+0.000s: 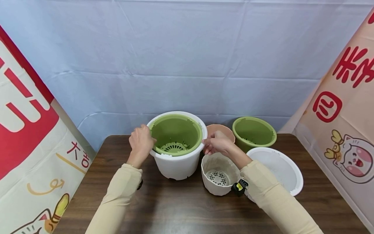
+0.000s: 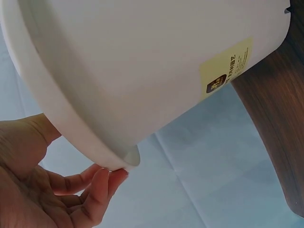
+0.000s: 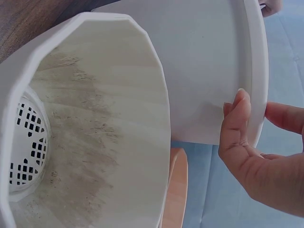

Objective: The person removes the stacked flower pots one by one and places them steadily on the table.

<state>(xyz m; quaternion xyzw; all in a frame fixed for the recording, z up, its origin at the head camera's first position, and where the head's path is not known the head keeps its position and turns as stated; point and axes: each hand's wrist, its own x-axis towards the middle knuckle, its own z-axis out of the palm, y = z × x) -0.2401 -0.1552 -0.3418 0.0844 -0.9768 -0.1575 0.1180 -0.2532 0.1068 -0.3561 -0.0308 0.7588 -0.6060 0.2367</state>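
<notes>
A large white flowerpot (image 1: 176,168) stands upright on the table, a green flowerpot (image 1: 175,130) with a slotted bottom nested inside it. My left hand (image 1: 140,141) grips the white pot's rim on the left side, fingertips beneath the lip. On the opposite side, my right hand (image 1: 217,143) pinches the same rim, with the thumb over its outer edge and the fingers under the lip in the right wrist view. Below this hand sits an off-white faceted pot (image 3: 109,118), its inner wall stained brown and its base perforated. A yellow label (image 2: 225,69) shows on the white pot's side.
An orange pot (image 1: 223,129) stands behind the off-white one, partly hidden by my right hand. Further right are another green pot (image 1: 254,130) and a wide white pot (image 1: 292,172) partly covered by my right forearm. Pale cloth (image 1: 181,65) hangs behind the wooden table (image 1: 175,208).
</notes>
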